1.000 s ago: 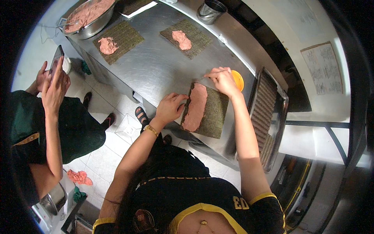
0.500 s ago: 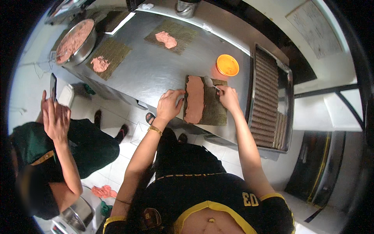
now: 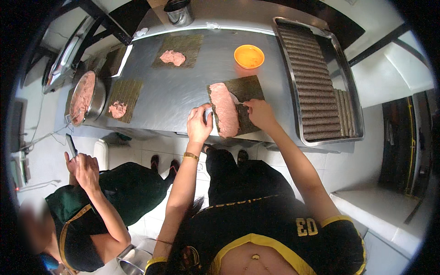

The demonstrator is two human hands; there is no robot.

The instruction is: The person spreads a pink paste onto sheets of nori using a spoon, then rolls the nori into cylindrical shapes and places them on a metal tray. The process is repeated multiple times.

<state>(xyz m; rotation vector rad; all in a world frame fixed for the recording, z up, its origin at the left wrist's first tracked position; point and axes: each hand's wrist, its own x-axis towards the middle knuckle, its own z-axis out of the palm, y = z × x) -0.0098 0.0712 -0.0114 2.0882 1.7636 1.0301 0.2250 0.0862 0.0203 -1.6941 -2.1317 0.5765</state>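
Note:
A dark green seaweed sheet [image 3: 251, 88] lies near the front edge of the metal table, slightly turned. Along its left part runs a long strip of pink meat paste [image 3: 224, 107]. My right hand [image 3: 260, 113] is closed around the handle of a metal spoon [image 3: 234, 99], whose bowl touches the right side of the strip near its upper half. My left hand [image 3: 200, 124] rests by the sheet's left edge, fingers and thumb apart, with nothing visibly held. A bit of white surface [image 3: 209, 112] shows beside its fingertips.
Beyond the sheet stands an orange bowl [image 3: 249, 57]. A metal tray [image 3: 300, 110] of dark rolls lies right. Two more seaweed sheets [image 3: 191, 46] [image 3: 131, 90] bear paste dollops; a steel bowl of paste [image 3: 98, 98] is far left. Another person's hand [image 3: 86, 170] holds a phone.
The whole view has shifted and turned. The spoon now lies against the strip's side, where it was beyond its upper right edge. The strip looks thicker and less flat.

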